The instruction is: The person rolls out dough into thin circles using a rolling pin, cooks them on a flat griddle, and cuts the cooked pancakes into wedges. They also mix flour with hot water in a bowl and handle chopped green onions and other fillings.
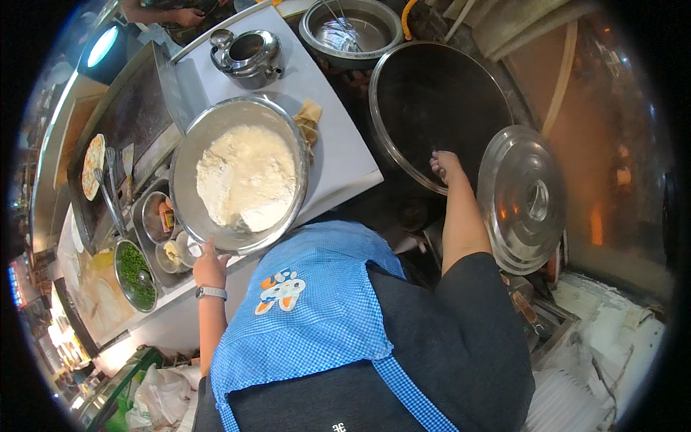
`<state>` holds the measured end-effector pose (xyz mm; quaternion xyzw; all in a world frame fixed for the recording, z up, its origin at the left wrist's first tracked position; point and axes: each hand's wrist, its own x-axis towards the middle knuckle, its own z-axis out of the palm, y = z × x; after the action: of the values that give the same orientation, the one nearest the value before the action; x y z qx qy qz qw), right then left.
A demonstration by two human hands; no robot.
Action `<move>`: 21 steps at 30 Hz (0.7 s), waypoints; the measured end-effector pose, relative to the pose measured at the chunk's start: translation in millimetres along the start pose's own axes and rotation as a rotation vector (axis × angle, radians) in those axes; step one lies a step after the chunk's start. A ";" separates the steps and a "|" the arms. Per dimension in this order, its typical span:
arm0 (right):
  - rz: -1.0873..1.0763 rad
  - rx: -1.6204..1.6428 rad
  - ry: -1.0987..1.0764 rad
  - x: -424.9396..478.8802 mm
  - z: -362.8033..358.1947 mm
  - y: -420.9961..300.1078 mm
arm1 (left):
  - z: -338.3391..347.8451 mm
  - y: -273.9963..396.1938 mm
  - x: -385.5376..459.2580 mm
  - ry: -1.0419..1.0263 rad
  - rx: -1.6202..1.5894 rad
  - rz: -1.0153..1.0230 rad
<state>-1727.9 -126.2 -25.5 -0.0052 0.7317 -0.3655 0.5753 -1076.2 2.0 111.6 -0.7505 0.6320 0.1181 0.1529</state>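
A large stainless steel mixing bowl stands at the corner of the white worktop, tilted in my view. Inside it lies a heap of white flour, wet and cream-coloured over its upper part. My left hand, with a watch at the wrist, holds the bowl's near rim, fingers partly hidden beneath it. To the right, my right hand is curled into a loose fist over the near edge of a big round pot with a metal rim and dark interior. Nothing shows in that hand.
A steel kettle and a tan cloth sit on the worktop. A metal lid leans right of the pot. Behind is a basin with a whisk. Leftward are chopped greens, a flatbread on a griddle, and another person's hand.
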 end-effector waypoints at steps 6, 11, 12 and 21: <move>0.088 0.812 -0.369 -36.5 -46.7 23.7 | -12.4 7.0 4.2 -0.064 0.069 -0.006; -0.021 0.844 -0.404 -99.7 -66.4 48.2 | -17.5 7.8 4.7 -0.070 0.041 0.007; -0.056 0.823 -0.411 -116.7 -63.6 47.4 | -17.4 7.4 4.1 -0.056 0.032 0.010; -0.353 0.612 -0.546 -242.9 -41.7 2.5 | -11.4 7.7 4.3 -0.007 0.002 -0.001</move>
<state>-1680.0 1.7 179.7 -0.0559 0.3987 -0.6432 0.6513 -1083.3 -7.4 119.9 -0.7501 0.6313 0.1201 0.1560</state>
